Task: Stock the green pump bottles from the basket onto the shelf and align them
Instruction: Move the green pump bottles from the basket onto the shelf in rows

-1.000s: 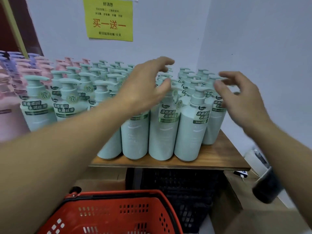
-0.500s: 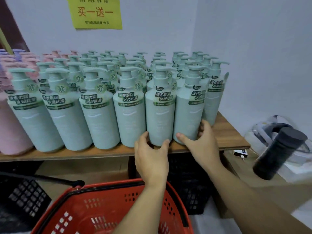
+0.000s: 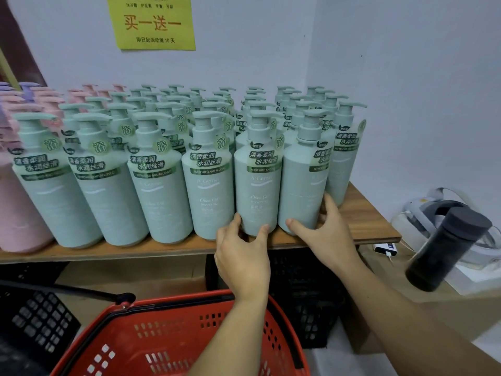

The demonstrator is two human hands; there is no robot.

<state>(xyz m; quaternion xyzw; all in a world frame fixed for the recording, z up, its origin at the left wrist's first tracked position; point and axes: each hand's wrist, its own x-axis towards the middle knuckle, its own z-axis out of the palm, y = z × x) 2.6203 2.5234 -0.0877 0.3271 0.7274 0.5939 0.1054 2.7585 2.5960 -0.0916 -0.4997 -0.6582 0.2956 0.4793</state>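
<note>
Several rows of green pump bottles stand on the wooden shelf (image 3: 363, 226). My left hand (image 3: 242, 256) holds the base of a front-row green bottle (image 3: 257, 180), thumb on one side and fingers on the other. My right hand (image 3: 325, 234) grips the base of the neighbouring front-row green bottle (image 3: 301, 185) to its right. This right bottle's label is turned toward the right. The red basket (image 3: 173, 337) sits below the shelf edge, under my left forearm; its visible part shows no bottles.
Pink bottles (image 3: 16, 213) fill the shelf's left end. A yellow sign (image 3: 154, 23) hangs on the wall. A black tumbler (image 3: 447, 248) and a white headset (image 3: 423, 218) lie on a cardboard surface to the right. Black crates (image 3: 306, 294) sit under the shelf.
A second ago both hands were raised over the pump tops. They dropped to the bases of two front-row bottles half a second ago and have stayed there.
</note>
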